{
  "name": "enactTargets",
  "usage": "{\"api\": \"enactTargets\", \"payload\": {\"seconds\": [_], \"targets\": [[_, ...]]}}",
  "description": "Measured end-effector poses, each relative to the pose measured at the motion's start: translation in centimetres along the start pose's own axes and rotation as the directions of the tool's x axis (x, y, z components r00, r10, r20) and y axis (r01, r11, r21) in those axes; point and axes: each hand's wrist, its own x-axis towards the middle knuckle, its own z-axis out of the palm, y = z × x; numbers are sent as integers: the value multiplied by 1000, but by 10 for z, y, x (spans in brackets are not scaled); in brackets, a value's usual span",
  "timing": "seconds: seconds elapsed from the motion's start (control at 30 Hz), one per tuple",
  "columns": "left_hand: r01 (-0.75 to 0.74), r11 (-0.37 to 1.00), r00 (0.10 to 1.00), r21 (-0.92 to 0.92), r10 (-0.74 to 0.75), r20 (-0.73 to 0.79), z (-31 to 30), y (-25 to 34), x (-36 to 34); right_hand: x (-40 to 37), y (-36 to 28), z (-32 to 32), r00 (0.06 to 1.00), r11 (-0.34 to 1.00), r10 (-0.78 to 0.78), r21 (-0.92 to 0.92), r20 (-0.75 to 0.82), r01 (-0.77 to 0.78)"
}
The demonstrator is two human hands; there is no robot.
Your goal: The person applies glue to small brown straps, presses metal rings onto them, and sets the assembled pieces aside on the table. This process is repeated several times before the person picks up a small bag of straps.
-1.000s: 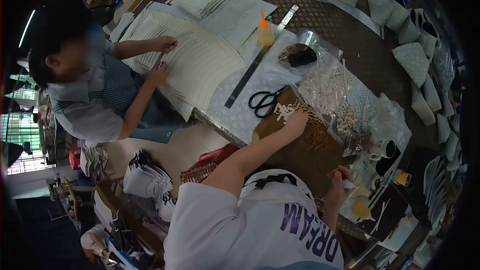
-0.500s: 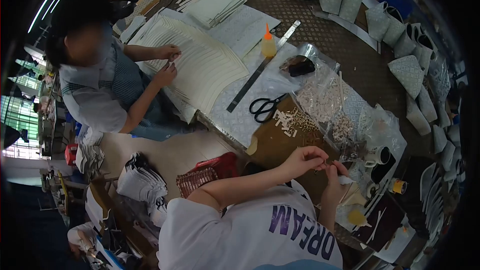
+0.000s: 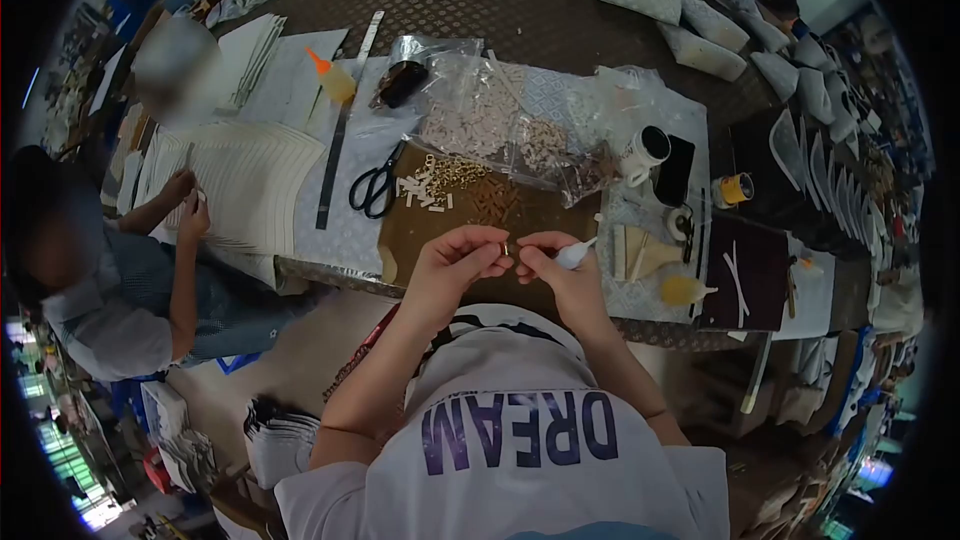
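Observation:
My left hand [image 3: 462,268] is closed in a pinch on a small gold-coloured metal piece [image 3: 506,249]. Close beside it, my right hand [image 3: 565,285] has its fingertips pressed together near that piece. A small white bottle with a thin nozzle [image 3: 575,255] is tucked in the right hand, its tip pointing away to the right. Both hands are over a brown sheet [image 3: 400,250]. Beyond them lie a pile of gold metal pieces [image 3: 452,172], small white strips [image 3: 432,202] and small brown pieces [image 3: 492,202].
Black scissors [image 3: 375,192], a metal ruler [image 3: 335,145] and an orange-tipped bottle [image 3: 335,80] lie to the left. Plastic bags of pale pieces [image 3: 475,120] are behind. A mug [image 3: 645,152], phone [image 3: 676,170] and yellow bottle [image 3: 685,290] stand right. A co-worker [image 3: 120,280] handles layered sheets [image 3: 255,175].
My view has turned to the right, so the table now lies straight ahead and the co-worker sits farther left. My hands stay close together, with the white bottle still in the right.

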Motion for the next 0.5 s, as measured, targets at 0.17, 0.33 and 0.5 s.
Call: {"api": "enactTargets", "payload": {"seconds": [0.17, 0.33, 0.5], "targets": [[142, 987, 984, -80, -131, 122, 9, -7, -9, -18, 4, -14, 995, 990, 83, 112, 60, -89], [169, 984, 970, -52, -157, 187, 23, -18, -16, -37, 2, -25, 998, 990, 16, 136, 67, -26], [79, 986, 981, 149, -104, 164, 35, -30, -19, -60, -4, -40, 998, 997, -50, -65, 29, 52]]}}
